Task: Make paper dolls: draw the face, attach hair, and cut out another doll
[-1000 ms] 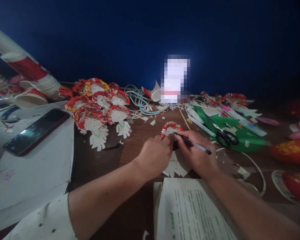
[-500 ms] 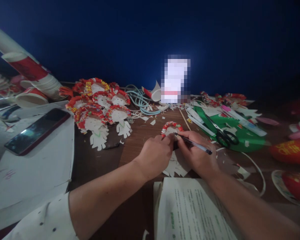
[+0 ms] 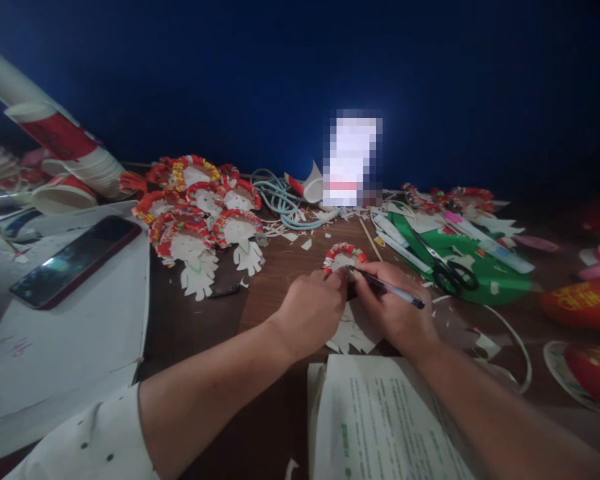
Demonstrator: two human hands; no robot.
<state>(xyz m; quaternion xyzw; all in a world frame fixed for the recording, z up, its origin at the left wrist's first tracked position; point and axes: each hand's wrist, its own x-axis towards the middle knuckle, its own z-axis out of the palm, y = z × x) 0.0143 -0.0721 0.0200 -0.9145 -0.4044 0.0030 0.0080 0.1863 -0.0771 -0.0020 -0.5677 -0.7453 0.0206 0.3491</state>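
A white paper-cup doll [image 3: 353, 331] with a curled red rim and cut, finger-like ends lies on the brown table in front of me. My left hand [image 3: 316, 308] is closed on it, fingertips pressing near its face area. In my right hand [image 3: 399, 308] a pen [image 3: 393, 291] is pinched, its tip at the doll's white face. The exact spot under the tip is hidden by my fingers. Just below the doll lies a printed book [image 3: 380, 413].
Similar finished-looking paper dolls [image 3: 193, 237] are heaped at left. A phone [image 3: 77, 262] rests on a white box [image 3: 75, 340]. Black scissors [image 3: 453, 275] lie on a green sheet [image 3: 500, 290] at right. Stacked paper cups [image 3: 97, 175], a coiled cable [image 3: 280, 200] and paper scraps line the back.
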